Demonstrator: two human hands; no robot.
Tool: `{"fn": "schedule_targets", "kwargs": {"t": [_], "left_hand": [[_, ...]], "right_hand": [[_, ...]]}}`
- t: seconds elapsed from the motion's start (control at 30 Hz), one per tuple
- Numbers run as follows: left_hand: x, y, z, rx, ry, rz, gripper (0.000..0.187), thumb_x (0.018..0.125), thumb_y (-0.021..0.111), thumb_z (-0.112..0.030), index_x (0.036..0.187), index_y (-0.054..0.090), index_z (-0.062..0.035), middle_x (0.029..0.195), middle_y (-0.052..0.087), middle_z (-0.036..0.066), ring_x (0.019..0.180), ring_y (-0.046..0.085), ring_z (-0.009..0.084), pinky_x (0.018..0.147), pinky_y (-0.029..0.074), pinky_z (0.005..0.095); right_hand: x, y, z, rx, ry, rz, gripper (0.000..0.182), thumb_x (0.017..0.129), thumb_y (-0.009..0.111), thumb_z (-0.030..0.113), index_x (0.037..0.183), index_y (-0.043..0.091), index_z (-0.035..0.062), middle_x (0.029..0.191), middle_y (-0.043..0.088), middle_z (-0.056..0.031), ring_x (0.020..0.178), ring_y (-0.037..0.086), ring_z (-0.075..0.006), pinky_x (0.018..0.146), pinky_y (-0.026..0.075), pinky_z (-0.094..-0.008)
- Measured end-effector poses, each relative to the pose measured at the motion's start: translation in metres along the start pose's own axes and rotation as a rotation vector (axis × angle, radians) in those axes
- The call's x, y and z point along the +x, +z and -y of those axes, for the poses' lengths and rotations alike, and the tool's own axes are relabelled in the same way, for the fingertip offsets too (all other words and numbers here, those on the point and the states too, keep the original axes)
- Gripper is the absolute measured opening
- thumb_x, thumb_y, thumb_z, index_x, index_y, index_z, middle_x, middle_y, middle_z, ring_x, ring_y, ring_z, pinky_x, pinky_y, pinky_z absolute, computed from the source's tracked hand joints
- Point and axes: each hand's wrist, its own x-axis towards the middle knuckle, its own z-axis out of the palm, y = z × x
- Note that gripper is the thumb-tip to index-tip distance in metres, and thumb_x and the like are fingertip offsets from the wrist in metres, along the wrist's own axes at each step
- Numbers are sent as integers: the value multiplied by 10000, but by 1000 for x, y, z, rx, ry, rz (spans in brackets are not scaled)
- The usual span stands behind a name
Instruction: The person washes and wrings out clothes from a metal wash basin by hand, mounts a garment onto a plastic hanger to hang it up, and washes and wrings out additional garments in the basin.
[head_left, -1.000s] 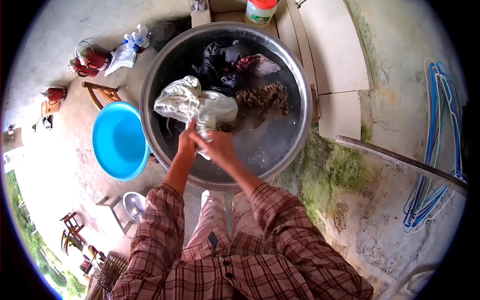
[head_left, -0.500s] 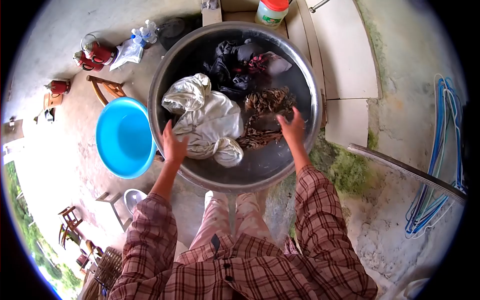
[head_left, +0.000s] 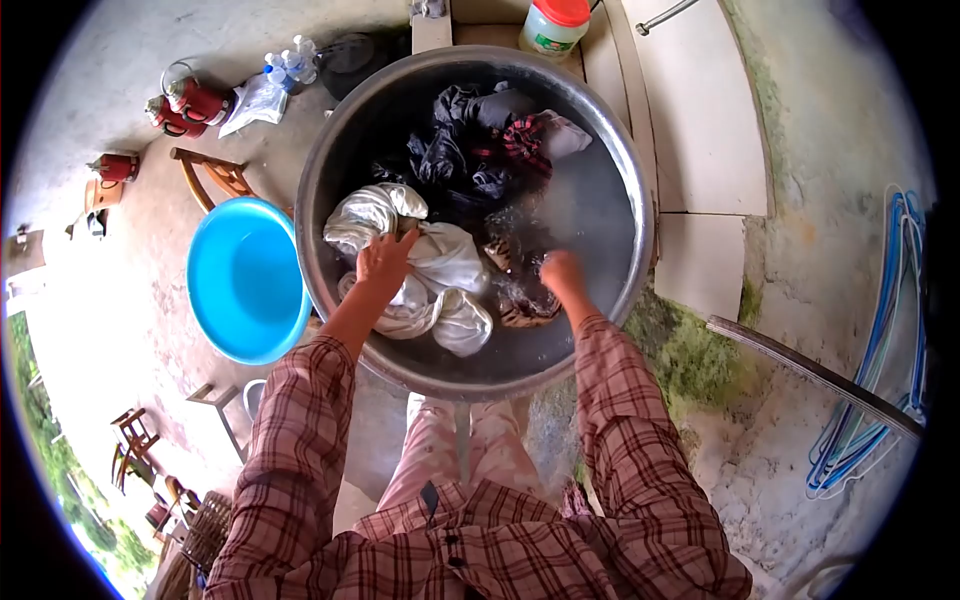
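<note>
A large round metal basin (head_left: 645,215) holds water and several wet garments. My left hand (head_left: 385,262) lies on the white cloth (head_left: 455,255) at the basin's left side, its fingers spread. On the right, my right hand (head_left: 562,274) is at the brown patterned cloth (head_left: 528,315), with its fingers curled; what they hold, if anything, is hidden. The brown cloth is partly under splashing water. Dark clothes (head_left: 440,150) and a red-and-black checked piece (head_left: 525,140) sit at the far side of the basin.
A blue plastic tub (head_left: 250,280) stands left of the basin, beside a wooden chair (head_left: 225,178). Beyond the basin is a red-lidded jar (head_left: 555,28). Red flasks (head_left: 200,100) and bottles (head_left: 290,65) are at upper left. A metal pole (head_left: 815,370) and blue hoses (head_left: 880,330) are right.
Both hands have moved inward, the left onto the white cloth and the right down to the brown cloth. The white cloth is more bunched, the brown cloth has shifted, and water splashes.
</note>
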Motion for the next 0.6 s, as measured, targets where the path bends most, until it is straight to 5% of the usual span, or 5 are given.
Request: {"fn": "schedule_targets", "kwargs": {"t": [0.1,0.17,0.3,0.5,0.6], "left_hand": [[-23,-16,5,-132,24,-110,419,750,684,-151,1152,590,-228,966,589,79,963,579,296,742,505,422],[-43,-15,13,-228,25,-179,330,754,636,-110,1064,643,-220,959,584,73,959,571,294,716,497,423],[-80,-15,22,-360,46,-370,288,742,607,-47,996,663,-168,953,582,61,928,562,297,716,510,402],[-105,-6,29,-410,147,-159,317,689,585,19,954,669,-132,945,581,65,970,549,297,773,496,394],[-105,9,20,-358,102,8,304,693,637,-61,986,649,-142,1025,553,77,1057,511,320,846,475,410]], "right_hand": [[18,-74,5,586,642,-199,200,651,636,195,753,691,32,864,683,-164,839,631,-370,759,497,-432],[19,-137,16,886,748,-291,322,609,646,217,838,694,-4,891,691,-191,850,631,-409,769,492,-417],[15,-189,15,1237,498,-665,186,636,628,-29,814,684,-37,789,680,-85,702,619,-142,674,489,-256],[36,-275,42,951,312,-936,216,671,572,-163,747,633,29,800,591,-31,763,585,-145,684,468,-273],[75,-264,41,642,155,-969,230,719,563,-125,796,642,77,857,600,-73,842,594,-244,736,471,-343]]}}
